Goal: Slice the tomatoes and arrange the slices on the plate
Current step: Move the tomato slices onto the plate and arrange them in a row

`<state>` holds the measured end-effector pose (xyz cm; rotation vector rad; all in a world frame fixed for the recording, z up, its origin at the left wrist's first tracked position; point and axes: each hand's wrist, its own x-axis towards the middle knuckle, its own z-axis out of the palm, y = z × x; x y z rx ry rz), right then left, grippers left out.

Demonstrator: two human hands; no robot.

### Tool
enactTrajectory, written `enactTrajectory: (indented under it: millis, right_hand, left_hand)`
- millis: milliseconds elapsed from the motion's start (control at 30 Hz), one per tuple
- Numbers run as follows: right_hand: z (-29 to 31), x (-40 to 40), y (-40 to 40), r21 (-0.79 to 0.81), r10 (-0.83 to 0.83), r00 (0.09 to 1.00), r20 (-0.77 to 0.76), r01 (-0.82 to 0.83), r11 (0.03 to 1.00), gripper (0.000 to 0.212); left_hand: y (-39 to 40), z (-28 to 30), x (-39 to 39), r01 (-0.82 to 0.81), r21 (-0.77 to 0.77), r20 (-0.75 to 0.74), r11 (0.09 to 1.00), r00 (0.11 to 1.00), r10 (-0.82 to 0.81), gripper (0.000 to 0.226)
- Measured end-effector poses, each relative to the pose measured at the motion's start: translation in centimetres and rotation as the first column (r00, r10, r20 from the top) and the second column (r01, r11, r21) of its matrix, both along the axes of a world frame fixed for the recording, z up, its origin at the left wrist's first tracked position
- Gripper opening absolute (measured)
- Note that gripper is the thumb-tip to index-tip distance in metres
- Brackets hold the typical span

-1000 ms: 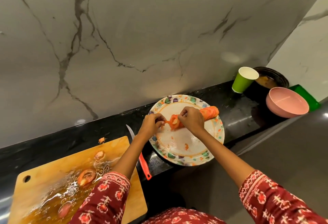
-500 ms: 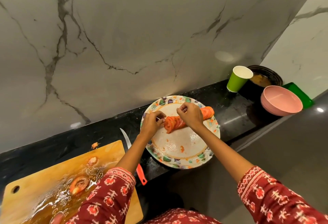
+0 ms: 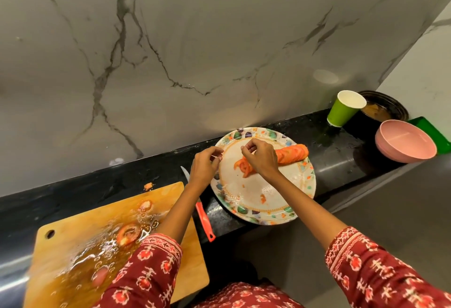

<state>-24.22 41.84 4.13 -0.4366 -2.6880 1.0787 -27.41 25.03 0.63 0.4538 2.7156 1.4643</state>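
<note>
A floral-rimmed plate (image 3: pixel 305 186) sits on the black counter. On it lies a row of overlapping tomato slices (image 3: pixel 292 153), reaching from the right rim toward the middle. My right hand (image 3: pixel 262 160) hovers over the row's left end, its fingertips curled together with no slice visible between them. My left hand (image 3: pixel 203 166) is at the plate's left rim, fingers curled and pinched on nothing I can see. A knife with a red handle (image 3: pixel 204 221) lies between the plate and the wet wooden cutting board (image 3: pixel 73 254), which holds tomato end pieces (image 3: pixel 128 234).
A green paper cup (image 3: pixel 343 109), a dark pot (image 3: pixel 385 108), a pink bowl (image 3: pixel 405 141) and a green box (image 3: pixel 436 134) stand at the counter's right end. A marble wall rises right behind the counter. A tomato scrap (image 3: pixel 148 186) lies beyond the board.
Both hands pinched a slice at the row's left end earlier. Now the slice lies on the plate and both hands have drawn back from it, the left one to the rim.
</note>
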Motion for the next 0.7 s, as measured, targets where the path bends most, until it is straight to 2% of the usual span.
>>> enactTrajectory:
  millis: [167, 267, 433, 600, 700]
  right_hand:
    - [-0.7, 0.9, -5.4, -0.037, 0.131, 0.991, -0.013, -0.131, 0.991, 0.012]
    - [-1.0, 1.6, -9.4, -0.080, 0.235, 0.972, -0.010, -0.235, 0.969, 0.012]
    - [-1.5, 2.6, -15.6, -0.069, 0.434, 0.900, 0.037, -0.431, 0.900, 0.011]
    - [-1.9, 3.9, -20.7, -0.053, 0.537, 0.838, 0.095, -0.535, 0.843, 0.010]
    - [-2.0, 4.8, -23.1, -0.004, 0.652, 0.726, 0.217, -0.667, 0.745, 0.019]
  left_hand:
    - [-6.2, 0.7, 2.2, -0.135, -0.017, -0.073, 0.991, 0.988, 0.134, 0.019]
    - [-11.3, 0.9, 4.1, -0.244, -0.018, -0.052, 0.970, 0.969, 0.243, 0.020]
    - [-19.8, 0.8, 7.8, -0.423, -0.141, -0.006, 0.895, 0.905, 0.426, 0.018]
    - [-24.4, 0.8, 11.6, -0.433, -0.240, 0.031, 0.869, 0.891, 0.452, 0.017]
    - [-26.1, 0.4, 13.2, -0.415, -0.300, 0.058, 0.859, 0.891, 0.450, 0.019]
